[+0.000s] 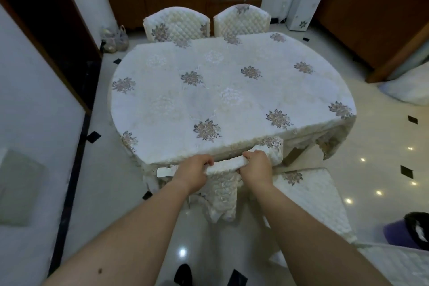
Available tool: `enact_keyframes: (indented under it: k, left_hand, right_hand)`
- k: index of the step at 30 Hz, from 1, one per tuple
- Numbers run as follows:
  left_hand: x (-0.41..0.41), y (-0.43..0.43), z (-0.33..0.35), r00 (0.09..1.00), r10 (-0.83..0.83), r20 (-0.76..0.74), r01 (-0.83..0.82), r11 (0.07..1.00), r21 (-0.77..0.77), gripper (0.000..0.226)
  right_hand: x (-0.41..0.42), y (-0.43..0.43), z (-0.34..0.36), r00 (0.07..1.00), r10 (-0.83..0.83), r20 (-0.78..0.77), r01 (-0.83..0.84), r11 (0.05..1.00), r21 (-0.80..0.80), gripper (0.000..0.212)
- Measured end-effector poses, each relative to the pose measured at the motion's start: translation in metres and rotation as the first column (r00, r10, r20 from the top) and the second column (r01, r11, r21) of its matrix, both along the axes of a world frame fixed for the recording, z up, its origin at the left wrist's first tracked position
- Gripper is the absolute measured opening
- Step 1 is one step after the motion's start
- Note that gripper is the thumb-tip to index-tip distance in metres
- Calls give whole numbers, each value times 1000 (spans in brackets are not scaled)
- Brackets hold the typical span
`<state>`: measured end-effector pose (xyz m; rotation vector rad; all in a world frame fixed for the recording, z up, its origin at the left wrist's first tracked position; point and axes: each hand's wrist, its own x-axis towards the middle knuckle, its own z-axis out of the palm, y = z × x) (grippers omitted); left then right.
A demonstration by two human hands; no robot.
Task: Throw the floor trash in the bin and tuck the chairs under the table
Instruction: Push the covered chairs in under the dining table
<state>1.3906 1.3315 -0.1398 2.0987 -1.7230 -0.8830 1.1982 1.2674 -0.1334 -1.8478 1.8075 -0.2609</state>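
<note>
Both hands are clamped on the top rail of the near chair [226, 165], which stands at the six o'clock edge of the table [162, 104], its quilted white back close up against the hanging flowered cloth. The left hand [193, 173] has its fingers curled over the rail from above, knuckles up; the right hand [256, 166], just beside it towards three o'clock, is wrapped round the same rail, bunching the cover under its fingers. At about four o'clock another covered chair [311, 195] stands out from the table, turned at an angle. At twelve o'clock two more chairs [177, 24] sit side by side, pushed in at the far edge. A purple bin [398, 234] with a black liner stands on the floor, far over at four o'clock.
</note>
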Motion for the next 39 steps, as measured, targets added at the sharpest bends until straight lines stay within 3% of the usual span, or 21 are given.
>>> enact_keyframes:
  k: [7, 12, 16, 20, 25, 35, 39]
  left_hand:
    - [-16, 2, 9, 1000, -3, 28, 2, 999, 49, 43]
    - [-43, -14, 26, 995, -86, 40, 85, 996, 36, 60]
    - [-84, -39, 48, 980, -192, 41, 192, 981, -4, 62]
    - [-126, -60, 66, 954, -298, 29, 299, 954, -35, 65]
    - [-174, -78, 82, 921, -390, 25, 390, 918, -71, 56]
    - [-240, -96, 106, 840, -543, 22, 543, 836, -78, 64]
    - [-267, -94, 116, 809, -587, 45, 588, 802, -107, 65]
  right_hand:
    - [-6, 1, 7, 993, 100, -68, -94, 991, 93, 54]
    - [-33, -1, 24, 984, 173, -50, -164, 976, 144, 69]
    - [-73, -8, 44, 996, 74, -51, -66, 989, 129, 69]
    - [-120, -14, 69, 999, -29, -27, 31, 997, 64, 35]
    - [-175, -13, 90, 987, -157, -42, 159, 986, 50, 31]
    - [-248, 21, 122, 931, -365, -13, 366, 930, 31, 68]
    - [-276, 44, 130, 901, -433, -24, 433, 901, 24, 69]
